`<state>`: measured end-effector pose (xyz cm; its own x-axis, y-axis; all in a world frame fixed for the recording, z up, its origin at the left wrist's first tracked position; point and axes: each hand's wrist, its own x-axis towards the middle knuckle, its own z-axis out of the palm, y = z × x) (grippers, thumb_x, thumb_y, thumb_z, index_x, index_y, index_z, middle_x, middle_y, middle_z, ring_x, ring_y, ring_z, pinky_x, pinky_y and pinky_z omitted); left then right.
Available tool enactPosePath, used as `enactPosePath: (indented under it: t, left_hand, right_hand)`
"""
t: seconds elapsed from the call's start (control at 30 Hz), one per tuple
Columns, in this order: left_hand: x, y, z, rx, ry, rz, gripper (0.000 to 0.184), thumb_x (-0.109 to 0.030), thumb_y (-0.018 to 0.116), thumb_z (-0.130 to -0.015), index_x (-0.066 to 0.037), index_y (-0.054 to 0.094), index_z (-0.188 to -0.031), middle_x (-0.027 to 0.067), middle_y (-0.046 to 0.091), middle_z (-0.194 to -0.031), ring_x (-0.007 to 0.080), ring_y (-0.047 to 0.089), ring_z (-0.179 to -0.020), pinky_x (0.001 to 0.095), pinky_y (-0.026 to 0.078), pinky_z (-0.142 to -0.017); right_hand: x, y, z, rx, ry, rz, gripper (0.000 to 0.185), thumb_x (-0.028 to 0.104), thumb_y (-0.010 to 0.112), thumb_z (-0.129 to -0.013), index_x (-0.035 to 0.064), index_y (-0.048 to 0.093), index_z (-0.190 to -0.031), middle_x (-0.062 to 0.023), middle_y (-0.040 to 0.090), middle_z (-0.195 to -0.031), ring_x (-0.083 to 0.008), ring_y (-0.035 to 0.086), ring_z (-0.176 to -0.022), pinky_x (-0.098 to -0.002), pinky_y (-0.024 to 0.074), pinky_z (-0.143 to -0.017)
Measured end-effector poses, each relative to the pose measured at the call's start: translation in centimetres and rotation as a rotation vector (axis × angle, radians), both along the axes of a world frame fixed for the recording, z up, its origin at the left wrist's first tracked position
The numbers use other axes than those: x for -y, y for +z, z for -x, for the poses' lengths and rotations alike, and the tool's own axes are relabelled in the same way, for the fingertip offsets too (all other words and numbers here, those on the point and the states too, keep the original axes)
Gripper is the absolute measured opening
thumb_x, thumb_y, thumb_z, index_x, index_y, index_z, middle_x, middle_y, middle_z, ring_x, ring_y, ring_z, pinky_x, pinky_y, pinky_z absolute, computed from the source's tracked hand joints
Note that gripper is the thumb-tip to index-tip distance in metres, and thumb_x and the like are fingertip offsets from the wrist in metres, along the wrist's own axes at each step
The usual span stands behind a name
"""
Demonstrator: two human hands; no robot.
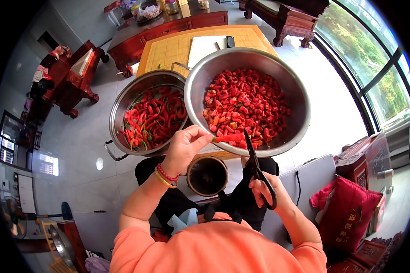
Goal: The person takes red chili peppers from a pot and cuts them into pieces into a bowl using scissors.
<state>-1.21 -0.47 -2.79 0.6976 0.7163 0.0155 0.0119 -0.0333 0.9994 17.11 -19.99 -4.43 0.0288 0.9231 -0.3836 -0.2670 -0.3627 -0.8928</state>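
Between the thumb and fingers of my left hand (187, 148) is a red chili pepper (230, 138), held by its stem end over the near rim of a wide metal basin (300, 109). Cut chili pieces (246, 100) fill the basin's bottom. My right hand (266, 189) is closed around the handles of black scissors (257, 168). Their blades point up at the chili's far end; whether they touch it I cannot tell. Left of the basin stands a steel pot (116, 113) with whole red chilies (152, 116), some with green stems.
A brown-rimmed round container (207, 176), dark inside, stands between my knees. Basin and pot rest on a wooden table (168, 45), with white paper (205, 48) and a small black object (230, 42) behind. A red cushion (348, 211) lies at the right, near large windows (351, 45).
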Motion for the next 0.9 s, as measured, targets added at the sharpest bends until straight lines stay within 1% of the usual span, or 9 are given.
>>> enactPosePath:
  t: [0.13, 0.23, 0.37, 0.47, 0.5, 0.57, 0.63, 0.77, 0.9]
  left_hand:
    - [-0.3, -0.6, -0.1, 0.027, 0.033, 0.02, 0.013, -0.012, 0.058, -0.089, 0.001, 0.061, -0.086, -0.0036, 0.057, -0.079, 0.0018, 0.048, -0.074, 0.0183, 0.039, -0.068]
    - [0.1, -0.4, -0.4, 0.041, 0.09, -0.023, 0.012, -0.011, 0.058, -0.088, 0.001, 0.061, -0.084, -0.0033, 0.056, -0.078, 0.0029, 0.048, -0.071, 0.0187, 0.04, -0.067]
    - [1.0, 0.4, -0.9, -0.041, 0.143, -0.388, 0.008, -0.007, 0.064, -0.083, 0.001, 0.06, -0.081, 0.0011, 0.054, -0.076, 0.0083, 0.052, -0.07, 0.0219, 0.042, -0.065]
    - [1.8, 0.9, -1.1, -0.053, 0.146, -0.556, 0.006, -0.004, 0.064, -0.081, 0.0, 0.061, -0.08, 0.0023, 0.054, -0.076, 0.01, 0.05, -0.069, 0.0228, 0.041, -0.064]
    - [2.0, 1.0, -1.2, -0.05, 0.146, -0.633, 0.005, -0.003, 0.065, -0.08, 0.0, 0.061, -0.08, 0.0033, 0.054, -0.076, 0.0118, 0.051, -0.069, 0.0238, 0.041, -0.064]
    - [2.2, 1.1, -1.2, -0.066, 0.148, -0.749, 0.005, -0.002, 0.066, -0.077, -0.001, 0.061, -0.079, 0.0061, 0.056, -0.077, 0.0175, 0.053, -0.07, 0.0275, 0.042, -0.064]
    - [2.1, 0.9, -1.2, -0.074, 0.169, -0.793, 0.006, -0.002, 0.066, -0.077, -0.001, 0.061, -0.079, 0.0058, 0.055, -0.076, 0.0179, 0.053, -0.07, 0.0277, 0.042, -0.064]
    - [1.8, 0.3, -1.8, -0.069, 0.187, -0.883, 0.008, -0.002, 0.067, -0.075, -0.001, 0.06, -0.079, 0.0064, 0.054, -0.074, 0.0201, 0.052, -0.069, 0.0288, 0.041, -0.063]
    - [1.8, 0.4, -2.1, -0.067, 0.257, -1.008, 0.011, -0.001, 0.068, -0.072, -0.003, 0.06, -0.079, 0.0064, 0.054, -0.073, 0.0228, 0.052, -0.068, 0.0315, 0.041, -0.063]
  right_hand:
    - [0.5, -1.1, -0.1, -0.079, -0.028, -0.037, 0.033, 0.033, 0.055, -0.089, -0.0001, 0.051, -0.091, -0.002, 0.049, -0.062, -0.0104, 0.049, -0.049, -0.0228, 0.0408, -0.048]
    - [0.9, -2.1, 0.0, -0.092, 0.026, -0.11, 0.048, 0.044, 0.059, -0.084, -0.0008, 0.05, -0.099, -0.0033, 0.051, -0.07, -0.0105, 0.051, -0.059, -0.0237, 0.043, -0.055]
    - [0.7, -1.8, 0.2, 0.023, 0.124, -0.037, 0.068, 0.057, 0.064, -0.074, -0.0008, 0.048, -0.105, -0.0036, 0.05, -0.079, -0.0123, 0.053, -0.074, -0.0264, 0.0452, -0.069]
    - [0.4, -1.6, 0.2, 0.103, 0.131, -0.022, 0.069, 0.058, 0.064, -0.074, -0.0008, 0.048, -0.105, -0.0037, 0.05, -0.078, -0.0128, 0.052, -0.074, -0.0273, 0.0453, -0.071]
    - [0.4, -1.9, 0.4, 0.089, 0.106, -0.078, 0.057, 0.05, 0.062, -0.08, -0.0006, 0.048, -0.104, -0.0027, 0.049, -0.076, -0.0112, 0.05, -0.07, -0.0273, 0.0461, -0.068]
    - [0.3, -1.6, 0.5, -0.001, 0.082, -0.058, 0.046, 0.042, 0.058, -0.085, -0.0002, 0.048, -0.101, -0.0023, 0.049, -0.075, -0.0096, 0.048, -0.066, -0.0273, 0.047, -0.065]
    - [0.3, -1.2, 0.7, -0.073, 0.058, -0.109, 0.029, 0.029, 0.051, -0.092, 0.0009, 0.049, -0.095, -0.0012, 0.047, -0.07, -0.0075, 0.046, -0.057, -0.0269, 0.0491, -0.059]
    - [0.1, -1.0, 0.6, -0.09, 0.047, -0.035, 0.033, 0.034, 0.049, -0.092, 0.0007, 0.05, -0.091, 0.0, 0.045, -0.063, -0.0085, 0.045, -0.049, -0.0256, 0.0497, -0.055]
    - [0.5, -1.8, 0.5, -0.226, 0.004, -0.038, 0.041, 0.04, 0.05, -0.091, 0.0001, 0.049, -0.096, -0.0009, 0.045, -0.068, -0.0089, 0.046, -0.053, -0.0273, 0.0503, -0.059]
